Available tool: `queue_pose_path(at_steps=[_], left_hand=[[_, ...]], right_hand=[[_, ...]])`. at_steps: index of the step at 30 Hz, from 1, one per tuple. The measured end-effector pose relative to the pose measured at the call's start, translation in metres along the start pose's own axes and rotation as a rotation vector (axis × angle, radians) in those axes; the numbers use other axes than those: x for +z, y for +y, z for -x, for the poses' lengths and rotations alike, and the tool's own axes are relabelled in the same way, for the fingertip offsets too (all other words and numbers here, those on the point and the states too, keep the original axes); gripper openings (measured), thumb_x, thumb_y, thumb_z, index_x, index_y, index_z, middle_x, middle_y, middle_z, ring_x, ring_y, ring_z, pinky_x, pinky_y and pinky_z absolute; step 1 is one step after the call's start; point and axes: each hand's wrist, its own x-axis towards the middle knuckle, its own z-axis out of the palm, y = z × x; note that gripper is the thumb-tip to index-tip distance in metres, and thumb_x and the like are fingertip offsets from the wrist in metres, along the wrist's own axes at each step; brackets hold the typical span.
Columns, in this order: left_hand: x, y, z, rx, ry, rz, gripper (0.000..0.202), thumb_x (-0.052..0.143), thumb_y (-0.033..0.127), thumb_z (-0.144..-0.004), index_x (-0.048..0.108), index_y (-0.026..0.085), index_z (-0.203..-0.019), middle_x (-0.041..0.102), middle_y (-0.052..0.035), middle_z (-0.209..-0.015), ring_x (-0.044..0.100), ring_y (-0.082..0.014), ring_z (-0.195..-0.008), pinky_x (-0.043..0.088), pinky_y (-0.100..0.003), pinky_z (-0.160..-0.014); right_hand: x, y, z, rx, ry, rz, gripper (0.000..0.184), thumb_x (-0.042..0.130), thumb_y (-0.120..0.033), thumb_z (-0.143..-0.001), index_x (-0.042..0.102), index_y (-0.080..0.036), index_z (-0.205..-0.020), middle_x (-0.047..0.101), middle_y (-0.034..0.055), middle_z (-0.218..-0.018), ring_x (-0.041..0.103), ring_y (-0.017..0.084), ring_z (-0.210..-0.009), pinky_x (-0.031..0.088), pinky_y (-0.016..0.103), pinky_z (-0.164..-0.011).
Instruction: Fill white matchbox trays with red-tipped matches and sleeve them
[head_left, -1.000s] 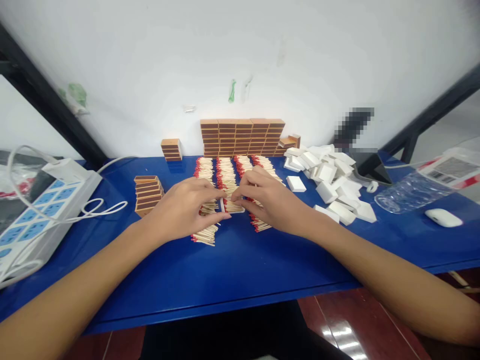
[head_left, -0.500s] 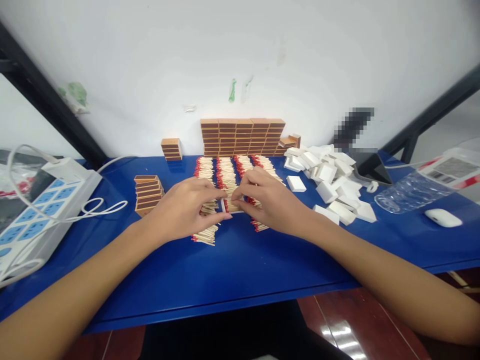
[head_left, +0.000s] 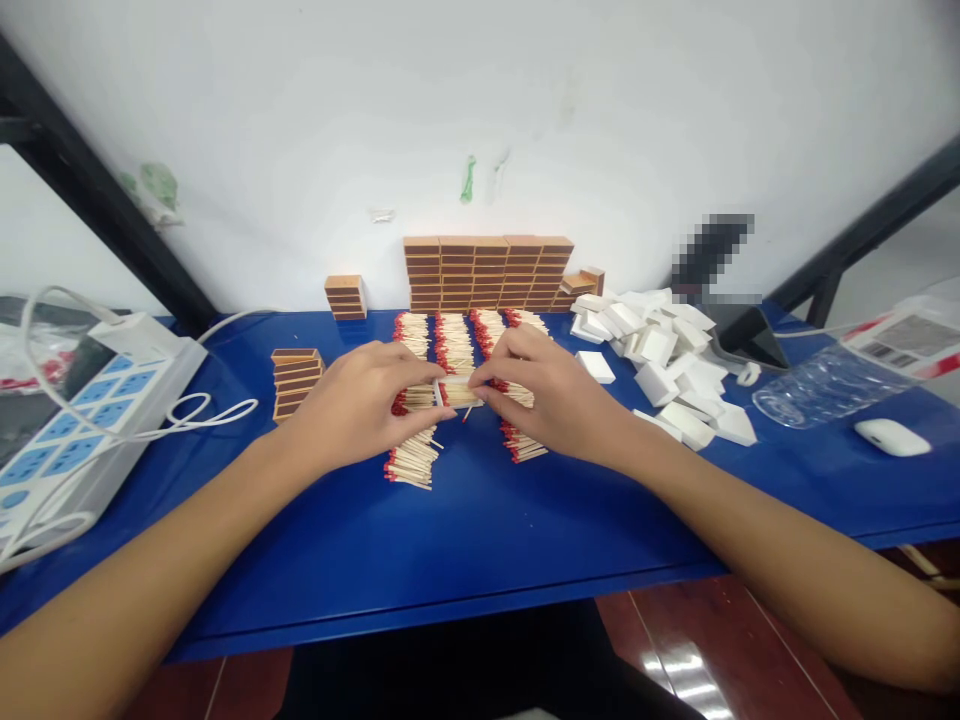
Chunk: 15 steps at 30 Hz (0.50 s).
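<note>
Fingers (head_left: 418,371) on rectangular tray (head_left: 439,393) of wooden matchsticks (head_left: 459,393)

A power strip (head_left: 122,390) is seen at nine o'clock, a clear plastic container (head_left: 814,390) at three; the wall (head_left: 300,150) is marked with green at twelve.

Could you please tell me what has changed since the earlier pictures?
The left hand and the white tray it holds have shifted slightly up in the view; the right hand has moved to the tray's right end. A loose match now shows just below. The matchbox stack and white pile stayed put.
</note>
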Motion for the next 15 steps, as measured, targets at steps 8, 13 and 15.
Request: queue_pose_path(at_steps=[8,13,15], left_hand=[[0.0,-0.01,0.002,-0.031,0.072,-0.176,0.036,0.068,0.045,-0.096,0.075,0.015,-0.112,0.076,-0.01,-0.093,0.072,-0.0246,-0.089,0.057,-0.037,-0.082],[0.001,-0.01,0.002,-0.026,0.067,-0.18,0.036,0.067,0.045,-0.096,0.075,0.014,-0.112,0.076,-0.0101,-0.093,0.072,-0.0249,-0.089,0.057,-0.037,-0.082],[0.001,-0.009,0.002,-0.027,0.057,-0.184,0.035,0.067,0.045,-0.096,0.075,0.015,-0.113,0.076,-0.0098,-0.093,0.073,-0.025,-0.09,0.057,-0.038,-0.082]], right_hand=[[0.002,0.009,0.002,-0.001,-0.114,0.062,0.012,0.06,-0.015,-0.099,0.071,-0.02,-0.102,0.058,0.0079,-0.095,0.051,0.023,-0.092,0.043,0.037,-0.082],[0.009,0.01,0.004,-0.013,-0.223,0.124,0.011,0.063,-0.016,-0.098,0.073,-0.019,-0.102,0.058,0.0095,-0.098,0.048,0.024,-0.094,0.042,0.037,-0.084],[0.012,0.01,0.004,-0.018,-0.237,0.122,0.009,0.063,-0.017,-0.099,0.072,-0.018,-0.099,0.059,0.0102,-0.098,0.048,0.024,-0.095,0.043,0.038,-0.085]])
